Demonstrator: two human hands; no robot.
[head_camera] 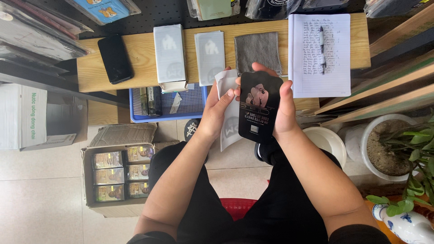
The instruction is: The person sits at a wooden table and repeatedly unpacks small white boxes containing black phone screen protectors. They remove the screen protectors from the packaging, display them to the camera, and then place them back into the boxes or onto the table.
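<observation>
At nine o'clock a white carton (20, 116) sits beside a grey flap of cardboard, and below it, toward seven o'clock, an open cardboard box (118, 178) on the tiled floor holds rows of small printed packs. On the wooden counter (144, 58) at eleven o'clock lies a black phone (115, 58), face up, with a tall white box (169, 56) just to its right and a flat white packet (210, 57) beside that. A blue mesh tray (192, 106) sits just below the counter's edge, with a dark pack and a scrap of paper in it. Near the centre, the left hand (216, 115) is curled, thumb laid on a white sleeve (228, 131) that it pinches from the left side. The right hand (282, 113) closes on a black screen-protector packet (260, 108), fingers behind its top and right edge, thumb on the right side; the packet stands upright, overlapping the white sleeve and touching it. At twelve o'clock a folded grey cloth (257, 50) lies on the counter behind the hands. At one o'clock a lined notebook (321, 54) carries a pen (322, 43). At three o'clock stand a white bowl (326, 141) and a white plant pot (389, 149) of soil.
</observation>
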